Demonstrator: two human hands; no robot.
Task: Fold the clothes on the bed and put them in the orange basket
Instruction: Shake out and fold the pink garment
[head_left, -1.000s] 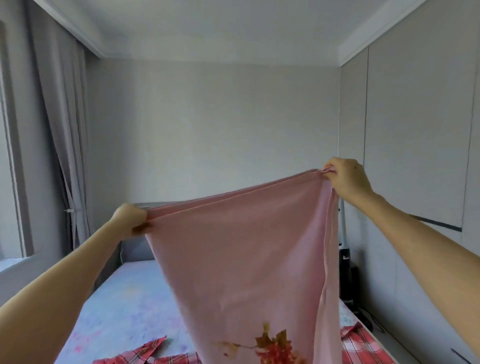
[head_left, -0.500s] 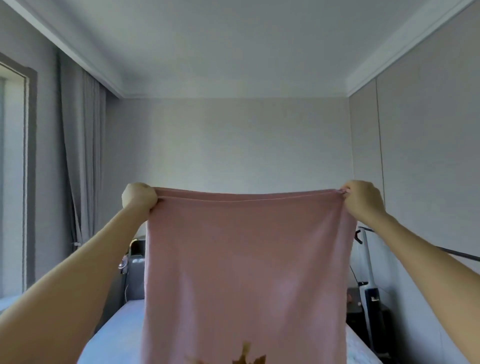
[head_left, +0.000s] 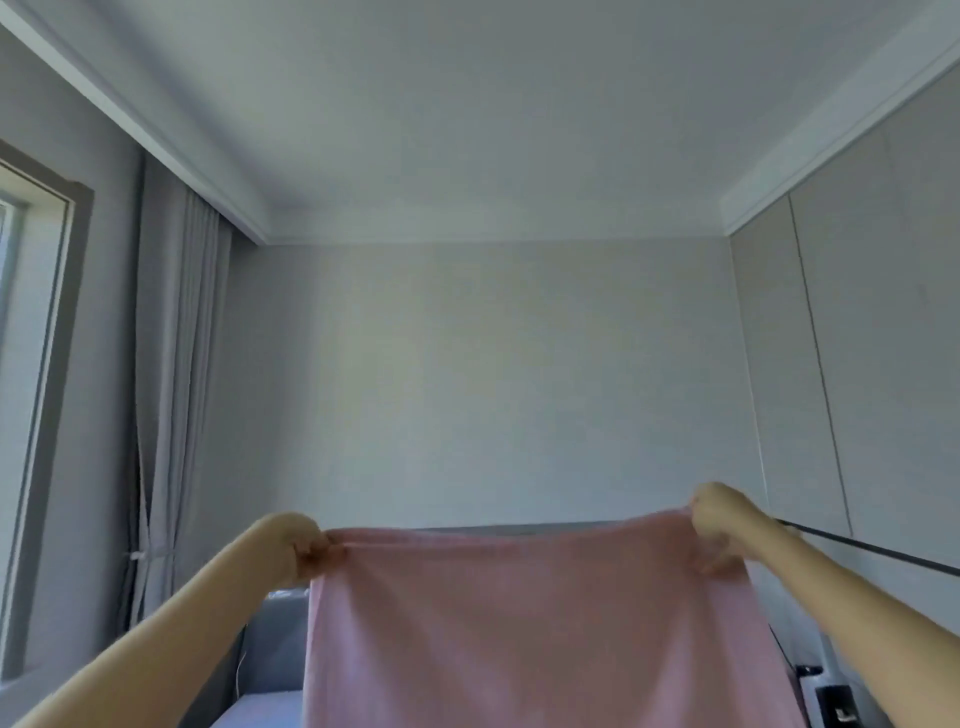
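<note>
a pink cloth (head_left: 519, 623) held up in the air over the bed, spread wide between two hands. left hand (head_left: 296, 545) curled tight round the top left corner, cloth bunched up in the fist. right hand (head_left: 719, 525) curled round the top right corner, a bit higher than the left one, with some cloth tucked under the fingers. top edge pulled nearly straight from one fist to the other, dipping a little toward the left. rest of the cloth hanging down flat and going off the bottom of the view. bare arms reaching forward from the two low corners. low on the left, beside the cloth, a grey headboard (head_left: 275, 639) and a small pale blue bit of the bed (head_left: 254, 709) under it. far back, a plain grey wall (head_left: 478, 374) with a white ceiling (head_left: 467, 104) above. on the left, a long grey curtain (head_left: 176, 389) beside a window (head_left: 31, 415) with a dark frame. on the right, tall flat cupboard doors (head_left: 883, 338) and a thin black strip (head_left: 857, 548) running behind the right arm. low on the right, just past the cloth's edge, a small dark thing (head_left: 831, 699), too blurry to name.
</note>
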